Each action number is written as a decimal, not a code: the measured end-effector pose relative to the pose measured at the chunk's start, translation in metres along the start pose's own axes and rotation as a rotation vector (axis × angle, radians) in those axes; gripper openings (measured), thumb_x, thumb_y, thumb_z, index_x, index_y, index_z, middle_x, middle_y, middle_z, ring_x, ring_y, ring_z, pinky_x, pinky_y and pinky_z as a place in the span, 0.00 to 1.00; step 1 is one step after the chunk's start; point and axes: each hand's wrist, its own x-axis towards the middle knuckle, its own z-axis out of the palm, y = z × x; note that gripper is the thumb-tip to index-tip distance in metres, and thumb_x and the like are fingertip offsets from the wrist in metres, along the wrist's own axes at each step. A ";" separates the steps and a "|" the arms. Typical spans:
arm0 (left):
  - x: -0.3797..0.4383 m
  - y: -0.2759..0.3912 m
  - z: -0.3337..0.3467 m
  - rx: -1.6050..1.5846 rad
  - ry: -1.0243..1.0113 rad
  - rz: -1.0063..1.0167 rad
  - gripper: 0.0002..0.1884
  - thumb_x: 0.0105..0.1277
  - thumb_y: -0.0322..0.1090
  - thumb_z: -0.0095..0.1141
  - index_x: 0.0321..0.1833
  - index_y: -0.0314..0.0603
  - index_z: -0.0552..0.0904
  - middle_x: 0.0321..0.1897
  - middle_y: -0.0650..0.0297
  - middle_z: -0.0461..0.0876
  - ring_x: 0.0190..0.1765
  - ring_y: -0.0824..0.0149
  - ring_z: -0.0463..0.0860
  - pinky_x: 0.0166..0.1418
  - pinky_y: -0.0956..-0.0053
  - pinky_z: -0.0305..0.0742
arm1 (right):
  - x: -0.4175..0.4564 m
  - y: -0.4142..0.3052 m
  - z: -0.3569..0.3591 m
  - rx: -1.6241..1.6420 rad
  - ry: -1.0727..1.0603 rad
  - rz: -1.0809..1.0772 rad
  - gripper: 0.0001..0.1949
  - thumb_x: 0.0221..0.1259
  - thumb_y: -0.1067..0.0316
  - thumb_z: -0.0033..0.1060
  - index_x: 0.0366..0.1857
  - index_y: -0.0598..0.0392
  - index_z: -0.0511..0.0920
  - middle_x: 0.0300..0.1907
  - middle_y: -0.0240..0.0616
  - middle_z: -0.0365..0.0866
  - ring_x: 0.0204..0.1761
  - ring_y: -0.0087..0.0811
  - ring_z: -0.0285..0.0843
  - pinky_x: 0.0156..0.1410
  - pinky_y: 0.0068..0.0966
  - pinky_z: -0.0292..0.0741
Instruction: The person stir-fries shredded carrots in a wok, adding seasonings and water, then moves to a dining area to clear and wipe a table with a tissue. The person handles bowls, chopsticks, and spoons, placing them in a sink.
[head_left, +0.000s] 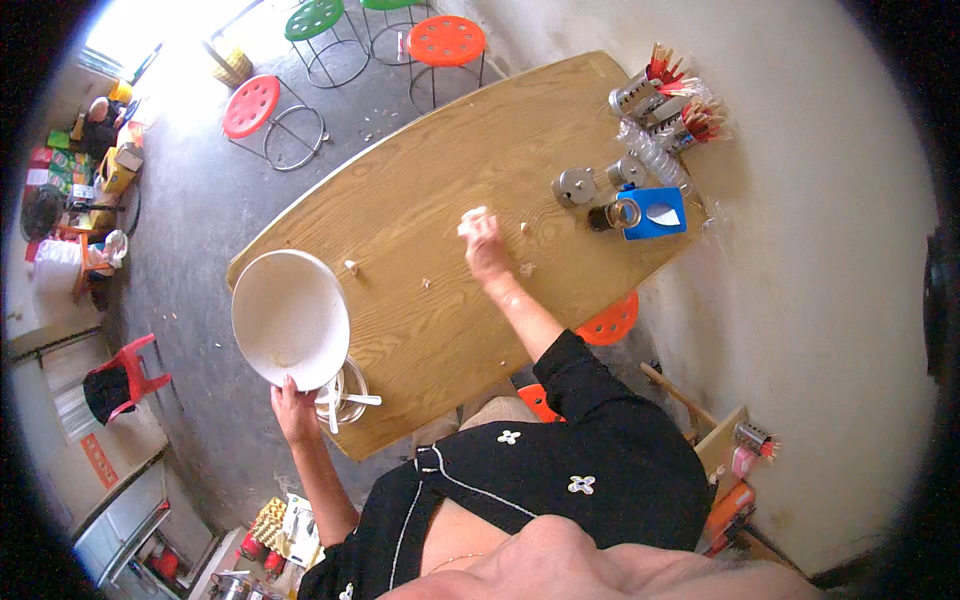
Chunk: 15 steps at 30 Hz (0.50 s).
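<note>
My left hand (296, 412) grips the near rim of a large white bowl (292, 319), tilted so that its inside faces up toward me. The bowl hangs at the table's left end. Partly behind it stands a clear bowl (364, 386) with white plastic spoons (363, 400) and other white pieces in it. My right hand (486, 251) is over the middle of the wooden table (420, 187), closed around what looks like a crumpled white tissue (475, 214). Small crumpled scraps (352, 267) lie scattered about the tabletop, some close to my right hand.
Along the wall side stand a blue tissue box (666, 214), a dark-filled glass jar (604, 217), metal lidded pots (574, 187), stacked clear cups (654, 154) and metal holders of chopsticks (637, 94). Red stools (251, 106) and green stools (314, 19) stand beyond the table.
</note>
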 end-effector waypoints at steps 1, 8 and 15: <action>-0.008 -0.002 -0.002 -0.028 0.025 0.020 0.24 0.74 0.34 0.50 0.68 0.35 0.62 0.61 0.50 0.72 0.60 0.52 0.78 0.57 0.52 0.81 | -0.011 -0.012 -0.002 0.130 -0.029 -0.136 0.08 0.57 0.73 0.53 0.38 0.53 0.81 0.48 0.42 0.78 0.49 0.44 0.74 0.55 0.39 0.74; -0.052 0.003 -0.009 -0.056 0.027 0.013 0.25 0.74 0.35 0.51 0.69 0.37 0.61 0.62 0.51 0.72 0.61 0.53 0.78 0.57 0.54 0.81 | 0.020 0.059 -0.049 0.102 0.134 -0.067 0.08 0.59 0.74 0.52 0.37 0.54 0.82 0.38 0.42 0.83 0.43 0.44 0.78 0.49 0.39 0.74; -0.066 0.005 -0.010 -0.062 0.000 0.003 0.24 0.75 0.34 0.48 0.70 0.37 0.61 0.63 0.51 0.72 0.61 0.53 0.78 0.59 0.53 0.80 | -0.054 0.104 -0.078 -0.067 0.078 0.222 0.10 0.60 0.73 0.52 0.42 0.56 0.83 0.45 0.41 0.81 0.48 0.45 0.76 0.56 0.36 0.76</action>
